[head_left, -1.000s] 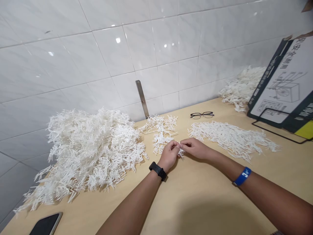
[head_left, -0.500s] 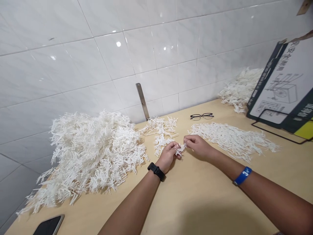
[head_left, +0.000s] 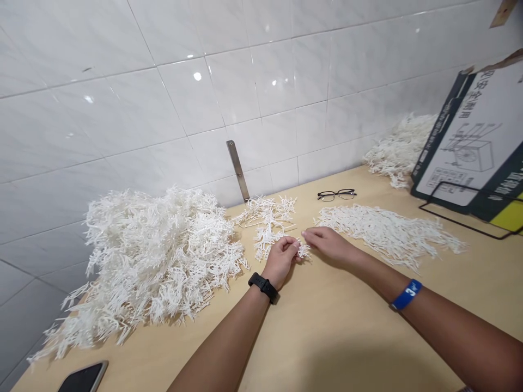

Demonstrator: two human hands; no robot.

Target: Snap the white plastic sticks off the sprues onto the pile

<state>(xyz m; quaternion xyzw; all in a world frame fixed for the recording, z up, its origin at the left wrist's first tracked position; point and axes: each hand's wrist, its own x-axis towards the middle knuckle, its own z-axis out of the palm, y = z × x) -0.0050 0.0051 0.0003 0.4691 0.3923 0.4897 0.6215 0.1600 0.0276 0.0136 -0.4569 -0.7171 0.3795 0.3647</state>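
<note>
My left hand (head_left: 283, 260), a black watch on its wrist, pinches a small white branched plastic piece (head_left: 303, 250) whose prongs stick out to the right. Close beside it, my right hand (head_left: 327, 243) has its thumb and fingertips closed together just above the piece; anything between them is too small to make out. Behind my left hand lies a loose cluster of similar white branched pieces (head_left: 267, 239). A large tangled heap of them (head_left: 159, 256) rises to the left. Thin white strips (head_left: 379, 231) lie in a flat pile beyond my right forearm.
Black-framed glasses (head_left: 337, 194) lie at the back of the table (head_left: 286, 337). A printed box (head_left: 469, 141) leans at the right behind a black wire frame (head_left: 433, 215), near another white pile (head_left: 402, 149). A phone (head_left: 84, 377) is at front left; a metal bracket (head_left: 238, 171) stands against the tiled wall.
My right hand has shifted slightly left, nearer to my left fingers. The piece in my left hand has turned a little. The piles look the same.
</note>
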